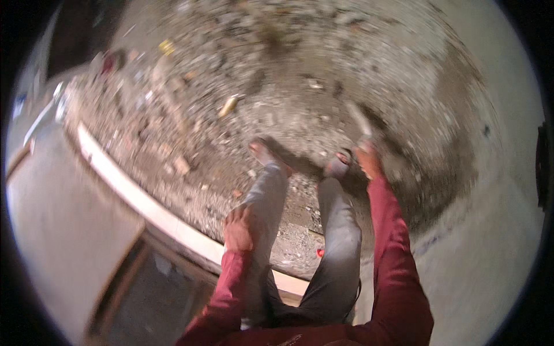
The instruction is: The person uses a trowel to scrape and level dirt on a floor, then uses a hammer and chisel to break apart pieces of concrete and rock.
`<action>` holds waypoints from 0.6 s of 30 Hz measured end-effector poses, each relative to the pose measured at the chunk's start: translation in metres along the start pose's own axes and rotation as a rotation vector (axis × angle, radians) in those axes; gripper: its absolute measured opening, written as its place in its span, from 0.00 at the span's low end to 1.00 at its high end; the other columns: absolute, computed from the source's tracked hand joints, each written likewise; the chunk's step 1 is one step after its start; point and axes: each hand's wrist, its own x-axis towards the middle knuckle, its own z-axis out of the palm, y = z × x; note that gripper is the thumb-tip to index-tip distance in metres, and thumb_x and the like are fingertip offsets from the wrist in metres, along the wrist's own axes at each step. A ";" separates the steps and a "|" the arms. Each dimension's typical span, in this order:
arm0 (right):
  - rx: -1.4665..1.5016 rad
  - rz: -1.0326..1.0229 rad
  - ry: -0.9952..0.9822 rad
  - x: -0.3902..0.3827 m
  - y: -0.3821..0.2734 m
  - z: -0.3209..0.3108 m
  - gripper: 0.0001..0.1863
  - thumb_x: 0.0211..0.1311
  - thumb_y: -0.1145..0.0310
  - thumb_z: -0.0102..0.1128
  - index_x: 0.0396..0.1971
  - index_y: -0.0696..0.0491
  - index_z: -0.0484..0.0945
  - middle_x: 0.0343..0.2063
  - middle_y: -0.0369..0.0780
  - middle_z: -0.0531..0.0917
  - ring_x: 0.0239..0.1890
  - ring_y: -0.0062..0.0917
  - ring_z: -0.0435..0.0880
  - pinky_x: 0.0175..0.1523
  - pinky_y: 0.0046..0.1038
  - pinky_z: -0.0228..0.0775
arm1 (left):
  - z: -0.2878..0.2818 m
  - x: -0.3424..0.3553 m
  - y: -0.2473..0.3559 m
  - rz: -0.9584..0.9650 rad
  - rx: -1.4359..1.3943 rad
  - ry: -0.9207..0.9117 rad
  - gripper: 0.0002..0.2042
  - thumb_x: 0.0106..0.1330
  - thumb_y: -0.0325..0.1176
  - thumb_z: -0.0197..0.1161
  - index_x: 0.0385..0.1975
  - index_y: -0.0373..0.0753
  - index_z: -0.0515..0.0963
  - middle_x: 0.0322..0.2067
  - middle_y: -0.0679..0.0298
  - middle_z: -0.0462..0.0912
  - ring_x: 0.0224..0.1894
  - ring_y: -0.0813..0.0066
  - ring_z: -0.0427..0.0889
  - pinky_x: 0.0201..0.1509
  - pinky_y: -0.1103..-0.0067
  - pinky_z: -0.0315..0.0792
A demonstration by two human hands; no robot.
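Observation:
My left hand (236,229) lies on my left leg near the knee, fingers flat on the grey trousers (262,202). My right hand (367,155) is closed round a pale, elongated tool (358,118), blurred by motion, that points forward over the ground beside my right foot (337,164). My left foot (262,153) stands on the dirt and rubble (288,104). A small red object (320,252) lies on the ground between my legs.
A pale wooden strip (127,184) edges the rubble, running behind my legs. Left of it are a concrete surface (57,219) and a dark recessed frame (147,294). A smooth grey surface (502,161) curves along the right. A dark area (75,34) is at the upper left.

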 end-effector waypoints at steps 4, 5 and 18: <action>0.261 0.186 0.136 -0.018 0.038 -0.008 0.38 0.67 0.46 0.61 0.72 0.45 0.59 0.51 0.43 0.77 0.45 0.30 0.79 0.44 0.35 0.76 | 0.026 -0.029 -0.017 -0.055 0.068 -0.034 0.26 0.61 0.47 0.65 0.59 0.45 0.75 0.57 0.56 0.77 0.62 0.53 0.73 0.62 0.58 0.69; 0.274 0.225 0.163 -0.024 0.070 -0.011 0.37 0.67 0.47 0.61 0.71 0.45 0.59 0.48 0.42 0.76 0.42 0.29 0.78 0.42 0.35 0.74 | 0.013 -0.036 -0.012 -0.034 0.184 -0.084 0.27 0.62 0.48 0.64 0.60 0.46 0.74 0.58 0.56 0.77 0.63 0.53 0.72 0.62 0.57 0.69; -0.194 0.330 -0.125 -0.186 0.064 0.015 0.23 0.64 0.47 0.62 0.51 0.41 0.67 0.15 0.32 0.65 0.10 0.21 0.63 0.14 0.28 0.59 | 0.083 -0.108 -0.054 -0.241 -0.441 -0.178 0.23 0.66 0.52 0.58 0.56 0.48 0.78 0.54 0.59 0.78 0.61 0.53 0.71 0.61 0.54 0.66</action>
